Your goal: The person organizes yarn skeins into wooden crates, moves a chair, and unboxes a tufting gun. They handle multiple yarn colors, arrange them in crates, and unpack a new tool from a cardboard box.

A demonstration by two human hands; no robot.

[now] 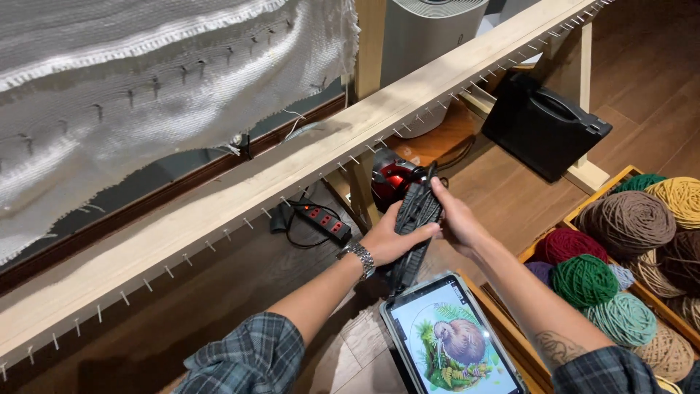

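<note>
I have a black coiled cord (415, 219) bundled up between both hands, held in the air just under the long wooden beam (292, 171) of the frame. My left hand (390, 237) is clenched around the lower side of the bundle, thumb over the top, and my right hand (452, 215) grasps its upper end, fingers pressed against the loops. The cord runs on behind to a red and black tool (391, 179) that sits right behind the bundle, close to the frame's post; I cannot tell whether the tool rests on the floor or hangs from the cord.

As I judge it, the cord is gathered into a neat coil but not loosened or laid out, and the tool has not been lifted into working position. The white cloth (146, 73) is already stretched and pinned on the frame above, with a ragged edge hanging loose at its lower right corner. I see no tufted yarn on it from here.

A tablet (452, 339) lies below my wrists showing a picture of a round bird among green leaves. To my right a wooden crate (583, 208) holds balls of yarn (627, 219) in brown, green, red and mustard, all untouched. A power strip (321, 221) lies on the floor under the beam, and a black case (543, 124) leans further back.
</note>
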